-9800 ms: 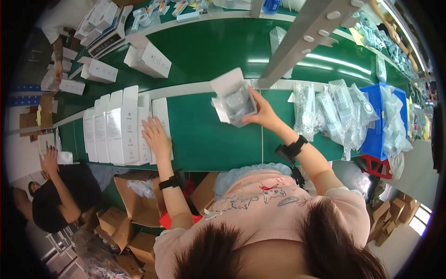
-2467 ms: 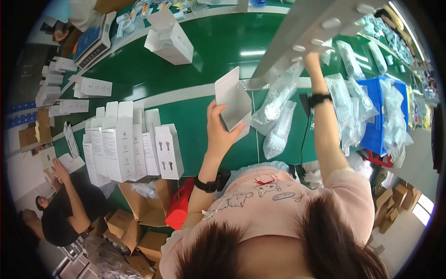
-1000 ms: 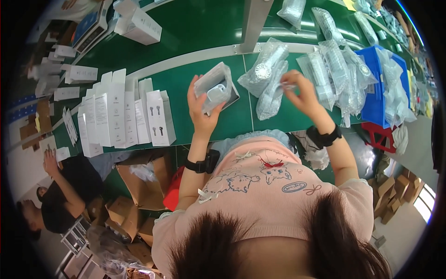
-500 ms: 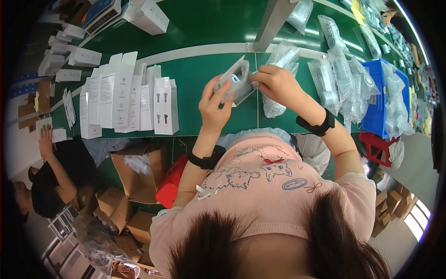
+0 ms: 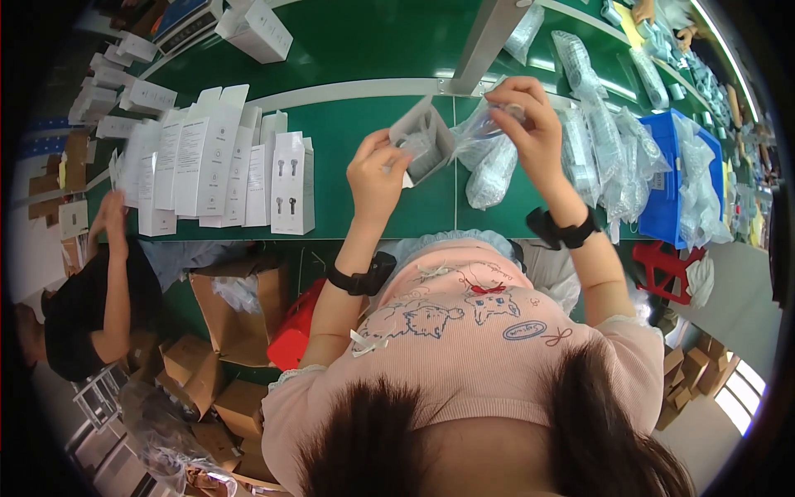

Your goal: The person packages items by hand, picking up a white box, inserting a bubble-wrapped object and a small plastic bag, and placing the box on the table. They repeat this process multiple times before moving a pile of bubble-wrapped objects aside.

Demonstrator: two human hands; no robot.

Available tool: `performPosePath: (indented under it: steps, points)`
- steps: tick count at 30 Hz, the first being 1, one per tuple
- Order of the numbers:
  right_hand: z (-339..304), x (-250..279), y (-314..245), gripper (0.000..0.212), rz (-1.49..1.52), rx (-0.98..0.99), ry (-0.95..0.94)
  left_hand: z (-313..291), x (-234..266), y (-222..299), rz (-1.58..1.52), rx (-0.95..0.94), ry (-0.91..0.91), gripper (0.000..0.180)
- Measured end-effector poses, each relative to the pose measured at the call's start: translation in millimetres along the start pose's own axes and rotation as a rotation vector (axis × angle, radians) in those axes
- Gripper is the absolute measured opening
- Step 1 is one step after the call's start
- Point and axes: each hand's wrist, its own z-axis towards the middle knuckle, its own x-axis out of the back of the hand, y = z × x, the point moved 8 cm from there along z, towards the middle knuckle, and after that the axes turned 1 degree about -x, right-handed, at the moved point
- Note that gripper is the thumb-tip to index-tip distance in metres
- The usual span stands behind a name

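My left hand (image 5: 378,174) is closed round the side of a small open white box (image 5: 434,173) above the green table. Crumpled clear plastic fills the box's mouth; what lies deeper in it is hidden. My right hand (image 5: 532,124), raised to the right of the box, pinches a clear plastic bag (image 5: 479,131). The bag stretches from my fingers down to the box's edge. A small roundish thing shows at my right fingertips, too small to name. Just below that hand lies a bubble-wrapped bundle (image 5: 492,178).
Tall white boxes (image 5: 192,166) stand in a row at left, one (image 5: 291,186) printed with earphones. At right are several bubble-wrapped packs (image 5: 609,149) and a blue bin (image 5: 660,195). A metal post (image 5: 489,45) rises ahead. A co-worker's hand (image 5: 112,217) reaches in at far left.
My right hand has moved up and right, away from the box, drawing the clear bag out taut. The box has tilted in my left hand. The co-worker's hands have shifted toward the white boxes.
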Motion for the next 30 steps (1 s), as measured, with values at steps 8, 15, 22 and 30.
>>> performPosePath:
  steps: [8, 15, 22, 30]
  points:
    - [-29, -93, 24, 0.022, -0.128, 0.265, -0.353, 6, -7, -39, -0.271, 0.394, -0.046, 0.011]
    - [-33, -63, 16, 0.080, -0.378, 0.392, -0.309, 15, 17, -50, -0.622, 0.377, 0.102, 0.029]
    - [-34, -116, 108, 0.107, 0.196, -0.233, -0.534, -3, 66, -149, 1.020, 0.365, -0.247, 0.079]
    - [131, -141, 169, 0.102, 0.520, -0.291, 0.106, -32, -32, -77, 0.772, 0.143, -0.614, 0.088]
